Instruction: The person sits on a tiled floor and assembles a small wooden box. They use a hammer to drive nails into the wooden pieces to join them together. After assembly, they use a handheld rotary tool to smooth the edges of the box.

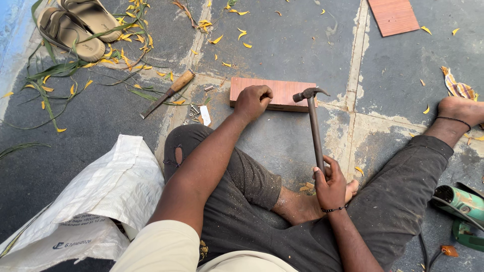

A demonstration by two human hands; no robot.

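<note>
From the head camera, the person sits on the stone floor (282, 45) with legs spread, a reddish wooden block (287, 93) lying flat just ahead of the knees. The left hand (252, 102) rests on the block's near left part, fingers (263, 93) curled tight as if pinching something small against the wood; whether a nail stands there I cannot tell. The right hand (330, 186) is wrapped closed around the lower end of a claw hammer (313, 126), whose head sits at the block's right end, just above or touching it.

Gripping low on the handle gives good swing, though a light, short tap would seem wise while the other hand's fingers stay so near the strike point, and the block should be kept pressed flat against the floor.

To the left lie a wood-handled chisel (169, 93) and a few loose screws (194, 111). A white woven sack (101, 196) sits by the left knee, sandals (75, 25) among yellow leaves at top left, a second board (393, 16) at top right, and a green power tool (461, 201) by the right leg.
</note>
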